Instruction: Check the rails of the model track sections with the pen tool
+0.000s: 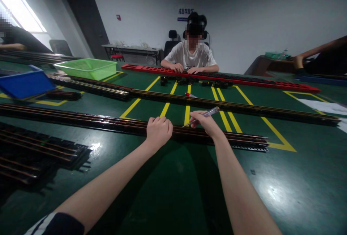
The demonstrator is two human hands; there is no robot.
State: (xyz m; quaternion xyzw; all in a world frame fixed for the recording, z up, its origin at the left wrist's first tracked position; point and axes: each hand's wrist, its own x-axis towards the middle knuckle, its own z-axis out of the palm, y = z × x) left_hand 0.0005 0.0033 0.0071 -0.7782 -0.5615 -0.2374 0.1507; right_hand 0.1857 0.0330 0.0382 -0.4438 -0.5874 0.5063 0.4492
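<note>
A long black rail (121,124) with copper-coloured strips along its length lies across the table in front of me. My left hand (159,132) is closed over this rail near the middle, knuckles up and fingertips hidden. To its right, my right hand (202,121) grips a slim screwdriver (210,112) with a see-through handle, held like a pen. The tool slants down to the left, and its thin tip is at the rail's upper side, close to my left hand. Whether the tip touches a screw is too small to tell.
Beyond lies a second long rail (230,105), with a red-tipped tool (191,95) near it. Stacked rails (40,148), a blue bin (25,83) and a green basket (89,69) are at left. A co-worker (189,56) sits opposite behind a red tray (287,85).
</note>
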